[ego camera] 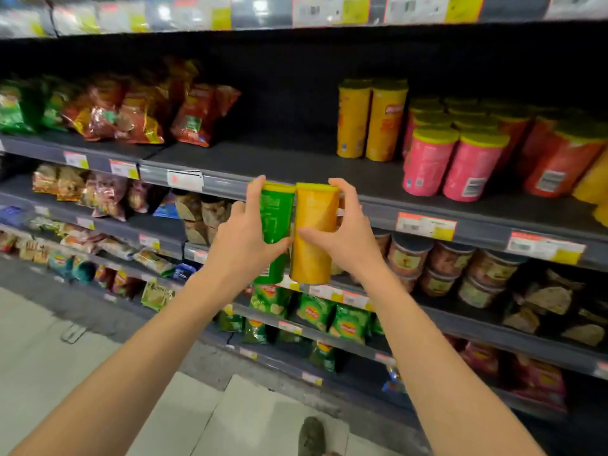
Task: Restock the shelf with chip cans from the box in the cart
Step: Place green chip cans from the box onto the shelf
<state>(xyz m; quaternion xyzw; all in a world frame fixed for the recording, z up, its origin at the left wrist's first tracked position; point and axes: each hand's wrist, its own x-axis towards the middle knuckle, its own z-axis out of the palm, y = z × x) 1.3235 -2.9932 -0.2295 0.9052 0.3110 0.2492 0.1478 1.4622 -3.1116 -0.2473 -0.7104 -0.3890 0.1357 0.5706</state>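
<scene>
My left hand (243, 235) grips a green chip can (275, 218), held upright. My right hand (345, 232) grips a yellow chip can (316, 218) right beside it, the two cans touching. Both cans are just in front of and slightly below the front edge of the dark shelf (263, 159), which has a bare stretch in its middle. On that shelf stand two yellow cans (370, 120) and, further right, pink cans (454, 166) and orange-red cans (559, 159). The cart and the box are out of view.
Chip bags (131, 113) lie at the shelf's left end. Price tags (426, 225) line the shelf edges. Lower shelves hold snack bags (316, 311) and round tubs (450, 258). The tiled floor (49, 340) lies below left, with a shoe (312, 436) at the bottom.
</scene>
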